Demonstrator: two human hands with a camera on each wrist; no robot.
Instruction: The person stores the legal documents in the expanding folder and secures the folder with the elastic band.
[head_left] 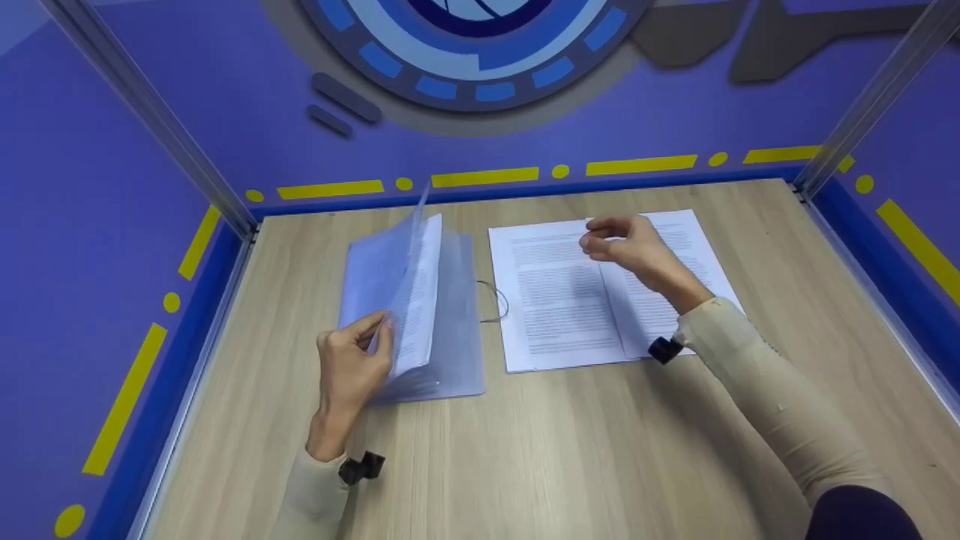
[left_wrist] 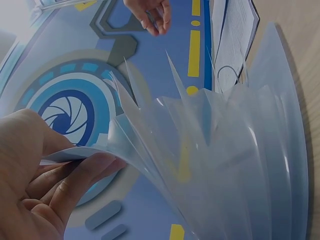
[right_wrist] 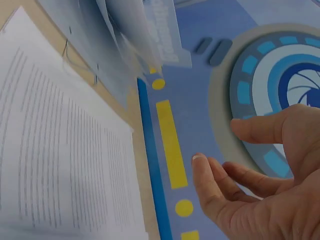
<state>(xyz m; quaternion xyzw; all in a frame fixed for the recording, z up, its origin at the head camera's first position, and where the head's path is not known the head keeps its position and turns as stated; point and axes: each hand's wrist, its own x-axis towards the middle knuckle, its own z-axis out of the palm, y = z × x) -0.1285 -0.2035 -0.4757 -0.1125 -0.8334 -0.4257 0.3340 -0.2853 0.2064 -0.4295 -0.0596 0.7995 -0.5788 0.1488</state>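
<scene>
My left hand (head_left: pixel 352 364) pinches the raised leaves of a translucent bluish accordion file folder (head_left: pixel 457 330) between thumb and fingers. In the left wrist view the folder's pleated plastic pockets (left_wrist: pixel 250 145) fan out from that grip. A printed white sheet (head_left: pixel 424 292) stands among the leaves. A thin elastic cord (head_left: pixel 495 300) loops out from the folder's right side. To the right, printed papers (head_left: pixel 559 300) lie on the table, one overlapping another. Above them hangs my right hand (head_left: pixel 634 247), holding nothing, its thumb and fingers apart in the right wrist view.
The wooden tabletop (head_left: pixel 480 465) is bounded by a blue back wall (head_left: pixel 225 135) with yellow markings and by side walls. Metal posts (head_left: pixel 874 97) rise at the back corners. Small black devices (head_left: pixel 361 468) sit at both wrists.
</scene>
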